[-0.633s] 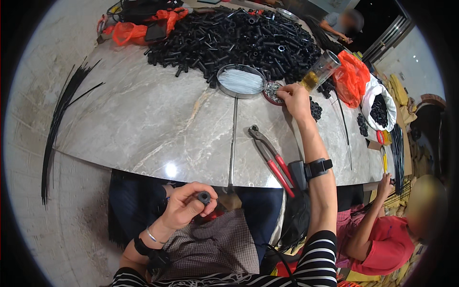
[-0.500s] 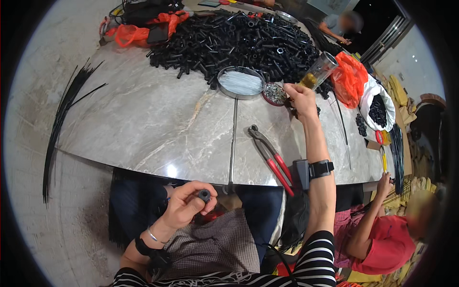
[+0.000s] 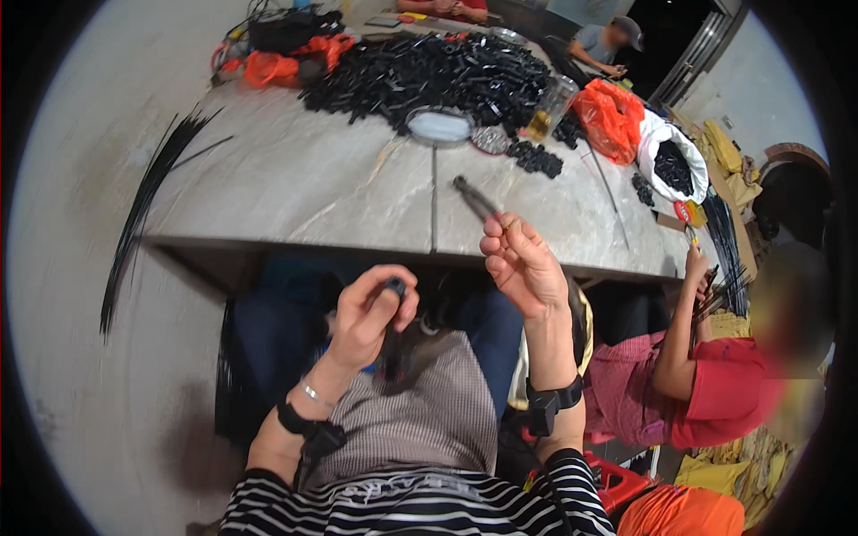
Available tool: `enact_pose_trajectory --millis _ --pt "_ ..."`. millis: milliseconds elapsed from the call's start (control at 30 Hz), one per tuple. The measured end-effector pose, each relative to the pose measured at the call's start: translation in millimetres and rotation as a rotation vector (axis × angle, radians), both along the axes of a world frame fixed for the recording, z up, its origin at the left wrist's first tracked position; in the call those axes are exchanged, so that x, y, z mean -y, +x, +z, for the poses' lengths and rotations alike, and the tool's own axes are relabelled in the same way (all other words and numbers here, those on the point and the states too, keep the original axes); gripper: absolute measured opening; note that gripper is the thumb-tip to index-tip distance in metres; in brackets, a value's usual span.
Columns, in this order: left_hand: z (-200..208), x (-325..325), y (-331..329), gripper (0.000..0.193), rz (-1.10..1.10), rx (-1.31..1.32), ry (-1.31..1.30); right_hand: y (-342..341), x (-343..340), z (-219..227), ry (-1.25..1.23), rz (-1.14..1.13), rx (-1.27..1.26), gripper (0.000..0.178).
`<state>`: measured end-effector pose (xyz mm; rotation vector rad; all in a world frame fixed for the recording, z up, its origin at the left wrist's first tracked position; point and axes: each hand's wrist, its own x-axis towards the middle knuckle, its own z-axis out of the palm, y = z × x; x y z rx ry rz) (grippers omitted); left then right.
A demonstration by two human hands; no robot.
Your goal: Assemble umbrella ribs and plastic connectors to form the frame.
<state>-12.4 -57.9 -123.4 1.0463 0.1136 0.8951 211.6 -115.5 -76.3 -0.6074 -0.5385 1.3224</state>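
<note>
My left hand (image 3: 365, 318) is closed around a short black tubular part (image 3: 395, 286), its round hollow end facing up. To the right and slightly higher, my right hand (image 3: 534, 268) hovers over the table's near edge, thumb and index finger pinched together; whatever sits between them is too small to name. Just behind those fingers lie the cutting pliers (image 3: 475, 196), their red handles mostly hidden by the hand. Farther back stands a round red dish (image 3: 490, 140) of small metal pieces, beside an oval tin (image 3: 440, 128) with thin whitish strips.
A big heap of black tubular parts (image 3: 438, 79) covers the far table. Right of it are a clear jar (image 3: 552, 105), an orange bag (image 3: 608, 121) and a white sack (image 3: 657, 134). Long black rods (image 3: 147, 210) lie at left. A co-worker in red (image 3: 715, 380) sits at right.
My right hand has come back from beside the red dish toward me, fingers pinched. My left hand still holds the tubular part. The view has shifted, so the table appears higher.
</note>
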Motion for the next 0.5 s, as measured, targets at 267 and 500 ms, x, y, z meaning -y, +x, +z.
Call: enact_pose_trajectory --millis 267,500 --pt "0.5 34.2 -26.7 0.035 0.058 0.060 0.108 -57.2 61.1 -24.6 -0.111 -0.116 0.185 0.018" --pt "-7.4 41.6 -20.5 0.033 0.097 0.022 0.113 -70.7 75.4 -31.9 -0.067 -0.062 0.278 0.019"
